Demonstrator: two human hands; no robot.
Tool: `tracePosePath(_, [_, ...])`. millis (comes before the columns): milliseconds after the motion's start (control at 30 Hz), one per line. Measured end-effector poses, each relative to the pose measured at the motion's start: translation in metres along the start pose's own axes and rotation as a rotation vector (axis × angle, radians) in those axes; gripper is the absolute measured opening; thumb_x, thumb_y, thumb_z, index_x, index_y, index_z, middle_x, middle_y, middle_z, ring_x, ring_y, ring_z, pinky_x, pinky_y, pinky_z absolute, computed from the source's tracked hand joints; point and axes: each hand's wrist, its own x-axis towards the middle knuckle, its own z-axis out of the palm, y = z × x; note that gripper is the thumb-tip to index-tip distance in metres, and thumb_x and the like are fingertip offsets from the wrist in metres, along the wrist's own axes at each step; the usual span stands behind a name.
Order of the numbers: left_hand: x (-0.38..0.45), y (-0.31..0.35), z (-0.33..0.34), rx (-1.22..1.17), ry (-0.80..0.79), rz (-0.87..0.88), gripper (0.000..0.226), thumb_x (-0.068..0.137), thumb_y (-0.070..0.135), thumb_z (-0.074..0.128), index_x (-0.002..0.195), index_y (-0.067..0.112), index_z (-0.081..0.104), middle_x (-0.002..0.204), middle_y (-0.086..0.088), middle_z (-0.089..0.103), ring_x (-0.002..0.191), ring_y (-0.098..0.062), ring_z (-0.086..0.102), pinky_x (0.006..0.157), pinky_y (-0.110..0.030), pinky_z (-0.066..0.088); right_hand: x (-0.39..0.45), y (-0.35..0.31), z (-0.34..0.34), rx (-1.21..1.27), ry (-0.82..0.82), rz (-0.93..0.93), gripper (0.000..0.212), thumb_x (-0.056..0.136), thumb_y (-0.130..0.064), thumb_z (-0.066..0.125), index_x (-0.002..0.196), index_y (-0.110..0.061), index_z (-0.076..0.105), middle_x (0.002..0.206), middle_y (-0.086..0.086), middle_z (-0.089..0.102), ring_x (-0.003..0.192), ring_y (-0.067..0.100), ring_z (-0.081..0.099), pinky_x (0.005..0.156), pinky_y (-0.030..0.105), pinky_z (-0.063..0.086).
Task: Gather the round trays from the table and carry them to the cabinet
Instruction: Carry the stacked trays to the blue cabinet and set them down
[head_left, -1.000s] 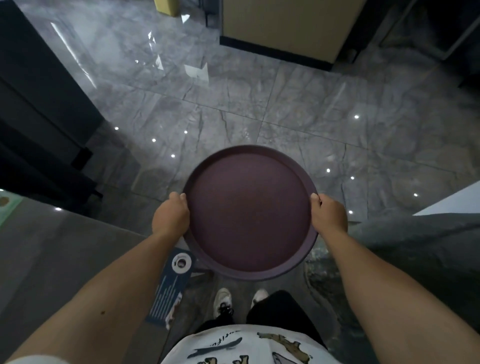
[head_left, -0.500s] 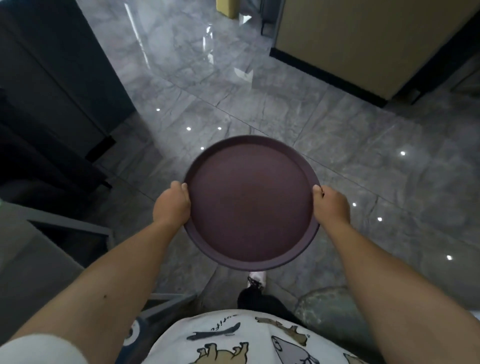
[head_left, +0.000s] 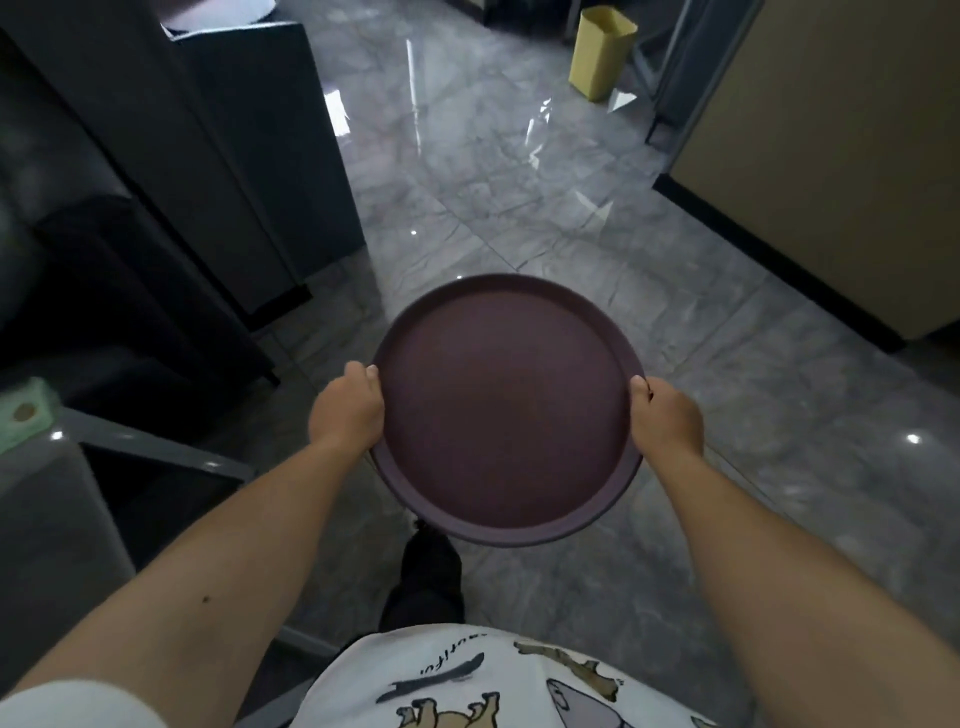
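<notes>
Both hands carry the round tray (head_left: 506, 410) out in front of the body, w/ the left hand (head_left: 347, 410) clamped on its left rim and the right hand (head_left: 666, 418) on its right rim — thumbs on top, fingers curled under. Tray sits roughly level above the grey tiled floor (head_left: 519, 208), dark cabinet (head_left: 249, 156) to the tray's far left, yellow bin (head_left: 600, 52) well beyond it. Rim looks doubled, so maybe a stack — can't tell. Probably stiff plastic, light, smooth enough to slip; opposite-rim grip seems right, keeping it flat while walking.
</notes>
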Motion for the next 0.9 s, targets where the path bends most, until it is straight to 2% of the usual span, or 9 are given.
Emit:
tracePosePath(133, [0.071, -0.002, -0.006, 0.037, 0.025, -0.016, 0.036, 0.1, 0.04, 0.022, 0.085, 0.013, 0.04, 0.097, -0.025, 0.062, 0.086, -0.042, 0.057, 0.065, -0.04, 0.035, 0.059, -0.042, 0.025, 0.009, -0.013, -0.025, 0.041, 0.098, -0.034, 0.038, 0.083, -0.005, 0.062, 0.081, 0.019, 0.064, 0.073, 0.036, 0.056, 0.062, 0.035, 0.034])
tracePosePath(300, [0.176, 0.005, -0.032, 0.046, 0.037, -0.006, 0.038, 0.099, 0.042, 0.02, 0.085, 0.012, 0.04, 0.093, -0.023, 0.062, 0.081, -0.04, 0.057, 0.065, -0.042, 0.039, 0.139, -0.11, 0.048, 0.021, -0.002, -0.032, 0.043, 0.099, -0.034, 0.039, 0.085, -0.002, 0.064, 0.085, 0.023, 0.065, 0.075, 0.038, 0.058, 0.063, 0.035, 0.034])
tracePosePath(433, [0.25, 0.015, -0.056, 0.058, 0.063, -0.015, 0.036, 0.1, 0.041, 0.02, 0.082, 0.014, 0.037, 0.088, -0.021, 0.062, 0.078, -0.039, 0.056, 0.062, -0.039, 0.034, 0.2, -0.163, 0.055, 0.036, 0.024, -0.035, 0.042, 0.098, -0.034, 0.042, 0.085, -0.001, 0.064, 0.087, 0.027, 0.065, 0.078, 0.042, 0.059, 0.062, 0.035, 0.032])
tracePosePath(567, [0.31, 0.027, -0.067, 0.031, 0.068, -0.067, 0.039, 0.099, 0.042, 0.018, 0.084, 0.013, 0.04, 0.079, -0.012, 0.053, 0.069, -0.03, 0.047, 0.062, -0.039, 0.034, 0.267, -0.208, 0.062, 0.055, 0.005, -0.075, 0.042, 0.098, -0.034, 0.042, 0.077, -0.003, 0.06, 0.079, 0.022, 0.063, 0.068, 0.034, 0.052, 0.06, 0.035, 0.031])
tracePosePath(733, [0.38, 0.035, -0.069, 0.024, 0.096, -0.145, 0.042, 0.1, 0.042, 0.018, 0.089, 0.011, 0.044, 0.078, -0.008, 0.052, 0.071, -0.032, 0.051, 0.062, -0.04, 0.038, 0.359, -0.259, 0.09, 0.029, -0.051, -0.162, 0.042, 0.098, -0.036, 0.041, 0.087, -0.003, 0.064, 0.085, 0.023, 0.065, 0.078, 0.039, 0.058, 0.064, 0.037, 0.038])
tracePosePath(900, [0.458, 0.053, -0.076, 0.06, 0.138, -0.248, 0.043, 0.1, 0.043, 0.017, 0.088, 0.012, 0.045, 0.076, -0.008, 0.053, 0.067, -0.028, 0.051, 0.061, -0.039, 0.04, 0.459, -0.314, 0.122, 0.033, -0.109, -0.259, 0.042, 0.098, -0.036, 0.04, 0.089, -0.002, 0.064, 0.089, 0.024, 0.066, 0.084, 0.041, 0.06, 0.069, 0.039, 0.041])
